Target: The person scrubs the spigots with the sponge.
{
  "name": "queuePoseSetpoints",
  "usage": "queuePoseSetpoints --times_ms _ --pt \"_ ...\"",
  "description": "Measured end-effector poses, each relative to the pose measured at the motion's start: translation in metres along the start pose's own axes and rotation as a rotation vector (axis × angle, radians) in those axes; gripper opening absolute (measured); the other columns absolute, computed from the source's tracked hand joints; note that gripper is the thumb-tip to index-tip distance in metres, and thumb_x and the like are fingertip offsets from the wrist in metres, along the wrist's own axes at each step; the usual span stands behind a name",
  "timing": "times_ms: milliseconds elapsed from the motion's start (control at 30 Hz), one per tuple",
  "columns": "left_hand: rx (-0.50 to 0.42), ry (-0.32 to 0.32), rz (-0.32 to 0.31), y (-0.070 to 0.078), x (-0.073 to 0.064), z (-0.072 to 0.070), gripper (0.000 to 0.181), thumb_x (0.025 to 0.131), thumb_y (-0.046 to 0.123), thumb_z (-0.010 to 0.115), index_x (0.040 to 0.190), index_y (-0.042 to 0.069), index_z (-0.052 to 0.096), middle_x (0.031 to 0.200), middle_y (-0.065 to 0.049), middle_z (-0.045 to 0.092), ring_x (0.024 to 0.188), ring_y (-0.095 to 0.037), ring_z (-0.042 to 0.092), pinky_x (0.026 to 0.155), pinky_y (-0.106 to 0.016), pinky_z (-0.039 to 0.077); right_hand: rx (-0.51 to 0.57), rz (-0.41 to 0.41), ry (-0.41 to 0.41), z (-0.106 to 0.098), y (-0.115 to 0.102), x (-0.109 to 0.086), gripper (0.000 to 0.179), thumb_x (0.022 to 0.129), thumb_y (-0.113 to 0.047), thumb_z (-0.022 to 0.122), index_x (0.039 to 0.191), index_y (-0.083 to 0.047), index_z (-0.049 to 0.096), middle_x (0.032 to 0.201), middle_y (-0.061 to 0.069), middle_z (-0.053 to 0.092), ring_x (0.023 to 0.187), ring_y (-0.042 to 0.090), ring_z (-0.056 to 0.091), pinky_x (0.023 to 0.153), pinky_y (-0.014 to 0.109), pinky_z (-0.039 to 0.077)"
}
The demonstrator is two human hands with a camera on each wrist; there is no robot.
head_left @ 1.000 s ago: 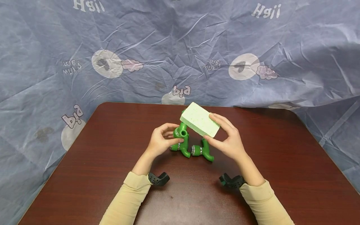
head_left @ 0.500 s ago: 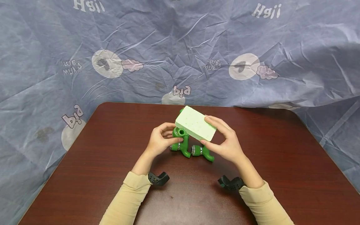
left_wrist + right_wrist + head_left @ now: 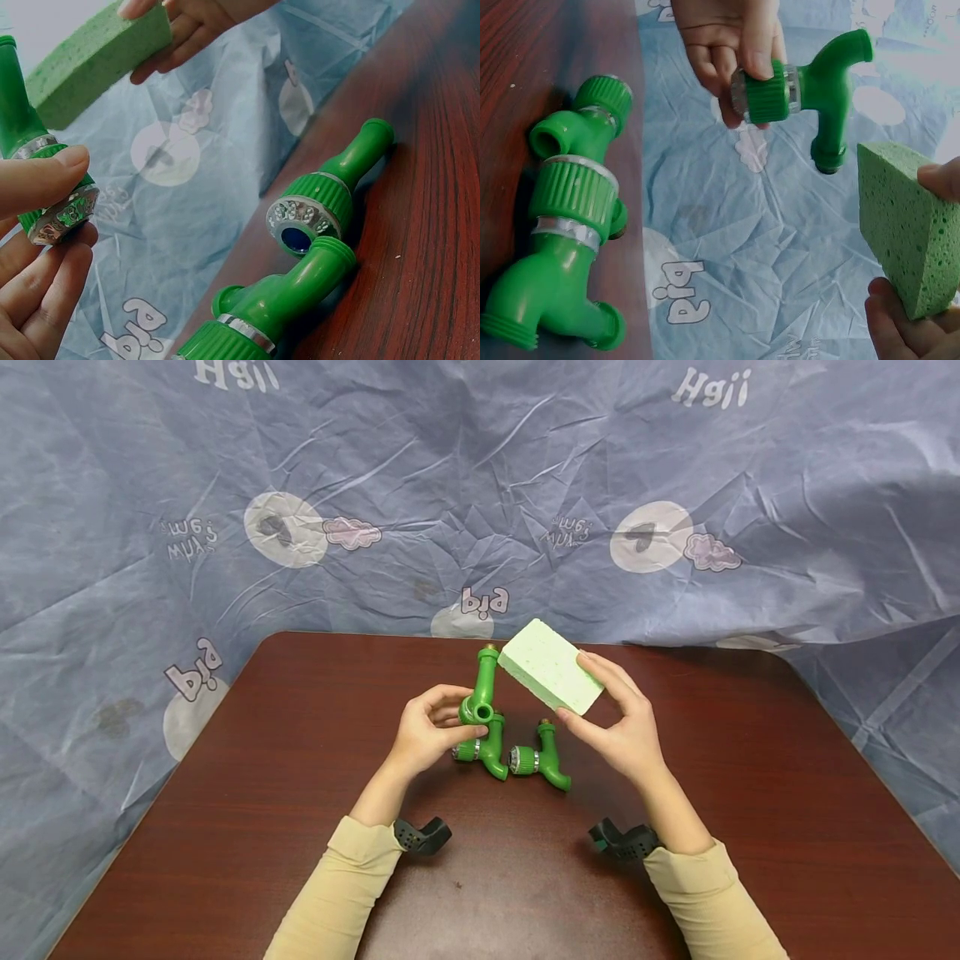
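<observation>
My left hand (image 3: pixel 427 731) pinches a green plastic tap (image 3: pixel 484 681) by its ribbed knob, thumb on one side and fingers on the other. In the right wrist view that tap (image 3: pixel 829 94) is held up off the table, spout and threaded inlet free of the hand. A pale green, porous sponge (image 3: pixel 551 667) is gripped at its near end by my right hand (image 3: pixel 626 722), thumb below and fingers on top. The sponge sits just right of the tap's inlet end, tilted. Two more green taps lie below: one tap (image 3: pixel 492 752) under the left hand, another tap (image 3: pixel 550 760) right of it.
All this is over a dark red-brown wooden table (image 3: pixel 480 893). Behind it hangs a wrinkled blue-grey printed cloth (image 3: pixel 420 468). Black camera mounts (image 3: pixel 423 837) are strapped to both wrists.
The sponge first moved left and down over the held tap, then back right and up, uncovering the tap's inlet. My left hand has stayed nearly still, still holding the tap.
</observation>
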State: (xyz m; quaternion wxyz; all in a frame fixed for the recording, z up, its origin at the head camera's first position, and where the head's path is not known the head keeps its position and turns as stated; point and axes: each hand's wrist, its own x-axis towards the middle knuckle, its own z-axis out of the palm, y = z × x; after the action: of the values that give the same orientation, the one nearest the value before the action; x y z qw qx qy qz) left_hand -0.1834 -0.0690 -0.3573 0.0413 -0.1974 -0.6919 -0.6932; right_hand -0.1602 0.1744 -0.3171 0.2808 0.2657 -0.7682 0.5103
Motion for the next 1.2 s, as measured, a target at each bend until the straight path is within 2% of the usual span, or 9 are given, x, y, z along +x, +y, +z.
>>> queuePoseSetpoints --times_ms 100,267,367,533,667,800,1000,1100,1200 --pt "-0.001 0.002 -0.005 0.001 0.0 0.0 0.043 0.068 -0.013 0.075 0.109 -0.01 0.06 0.1 -0.027 0.065 0.085 -0.023 0.068 0.07 -0.027 0.055 0.007 -0.031 -0.044 0.001 -0.004 0.0 0.061 0.062 0.018 0.076 0.119 0.013 0.056 0.122 0.027 0.054 0.113 0.017 0.052 0.092 0.02 0.041" --pt "0.012 -0.006 -0.003 -0.002 0.001 -0.001 0.043 0.069 -0.014 0.075 0.109 -0.011 0.06 0.102 -0.028 0.064 0.088 -0.029 0.067 0.071 -0.027 0.055 -0.015 -0.081 -0.125 0.004 -0.007 -0.001 0.062 0.061 0.014 0.079 0.118 0.012 0.056 0.121 0.026 0.054 0.113 0.025 0.052 0.093 0.022 0.04" --pt "0.007 -0.005 -0.004 -0.013 0.003 -0.002 0.045 0.068 -0.013 0.076 0.11 -0.009 0.06 0.102 -0.027 0.064 0.089 -0.031 0.066 0.072 -0.03 0.056 -0.045 -0.07 -0.11 0.003 -0.006 -0.001 0.061 0.061 0.014 0.079 0.118 0.012 0.057 0.121 0.026 0.055 0.112 0.025 0.052 0.092 0.02 0.041" --pt "-0.006 0.003 -0.007 -0.027 0.007 -0.003 0.047 0.067 -0.01 0.078 0.111 -0.006 0.062 0.102 -0.024 0.066 0.088 -0.029 0.067 0.075 -0.037 0.056 -0.064 -0.015 -0.022 0.0 -0.004 0.0 0.06 0.063 0.016 0.077 0.119 0.011 0.057 0.122 0.025 0.055 0.112 0.017 0.053 0.089 0.017 0.041" --pt "-0.006 0.006 0.005 -0.029 0.007 -0.003 0.046 0.067 -0.008 0.08 0.11 -0.004 0.063 0.1 -0.022 0.066 0.086 -0.025 0.067 0.073 -0.033 0.056 -0.023 -0.016 -0.012 -0.003 -0.007 0.001 0.06 0.062 0.018 0.075 0.119 0.012 0.056 0.122 0.026 0.054 0.112 0.014 0.052 0.09 0.018 0.042" --pt "-0.005 0.002 0.031 -0.029 0.007 -0.003 0.045 0.067 -0.007 0.08 0.109 -0.004 0.063 0.099 -0.02 0.067 0.084 -0.022 0.068 0.072 -0.03 0.056 -0.011 -0.051 -0.07 -0.002 -0.012 0.0 0.062 0.061 0.017 0.077 0.119 0.013 0.056 0.123 0.027 0.054 0.114 0.017 0.051 0.092 0.02 0.041" --pt "-0.003 -0.02 0.064 -0.03 0.006 -0.002 0.044 0.065 -0.01 0.079 0.106 -0.005 0.063 0.098 -0.017 0.067 0.083 -0.018 0.068 0.073 -0.035 0.056 -0.019 -0.115 -0.144 0.004 -0.015 -0.002 0.063 0.06 0.013 0.08 0.118 0.011 0.057 0.122 0.026 0.054 0.115 0.024 0.051 0.094 0.022 0.04" --pt "-0.01 -0.054 0.064 -0.03 0.006 0.0 0.045 0.065 -0.011 0.079 0.106 -0.005 0.063 0.099 -0.014 0.067 0.082 -0.017 0.067 0.074 -0.038 0.056 -0.044 -0.138 -0.122 0.007 -0.014 -0.002 0.064 0.059 0.013 0.08 0.118 0.01 0.057 0.121 0.027 0.054 0.114 0.027 0.052 0.094 0.021 0.04" --pt "-0.009 -0.097 0.057 -0.029 0.005 0.002 0.045 0.066 -0.011 0.079 0.108 -0.004 0.064 0.1 -0.014 0.066 0.081 -0.016 0.067 0.075 -0.04 0.056 -0.074 -0.134 -0.063 0.009 -0.013 -0.002 0.064 0.058 0.014 0.08 0.118 0.01 0.057 0.121 0.027 0.054 0.113 0.028 0.053 0.093 0.02 0.04"
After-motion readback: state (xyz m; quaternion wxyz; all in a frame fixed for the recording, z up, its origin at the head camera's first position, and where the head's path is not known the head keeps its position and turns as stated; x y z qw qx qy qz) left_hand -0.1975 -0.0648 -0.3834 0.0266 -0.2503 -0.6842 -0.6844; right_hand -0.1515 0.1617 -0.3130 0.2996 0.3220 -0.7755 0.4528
